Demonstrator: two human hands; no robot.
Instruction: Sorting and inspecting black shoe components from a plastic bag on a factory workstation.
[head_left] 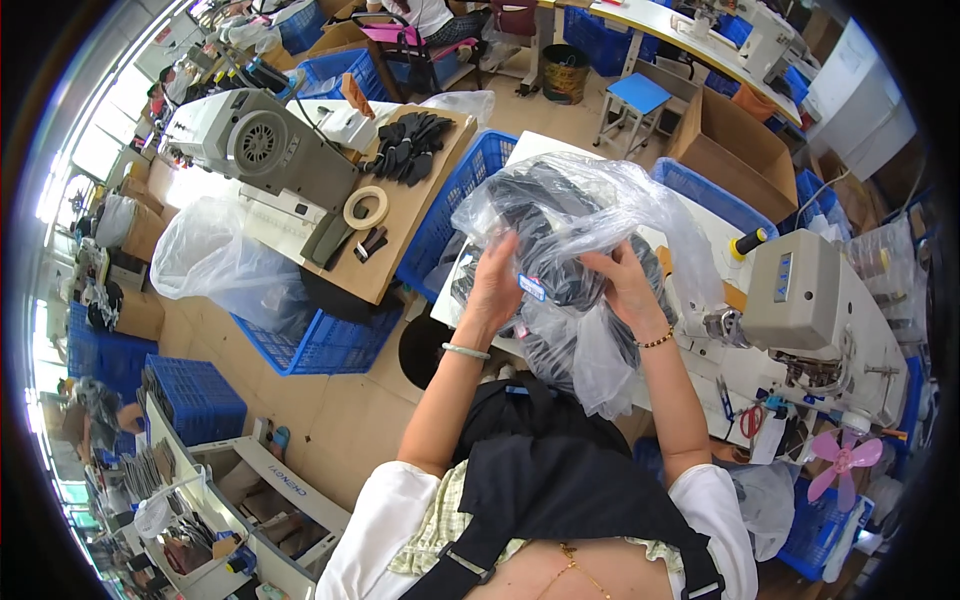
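The left hand lies against the near-left side of a clear plastic bag; its fingertips are partly hidden, so I cannot tell whether they close on it. The right hand grips the bag's near-right side, thumb uppermost. The bag, with dark items inside, sits over the white desk in front of the worker. A blue-and-white label shows between the hands. To the right stand a sewing machine and a pink fan. Left of the bag, a blue crate adjoins a brown board bearing a tape roll.
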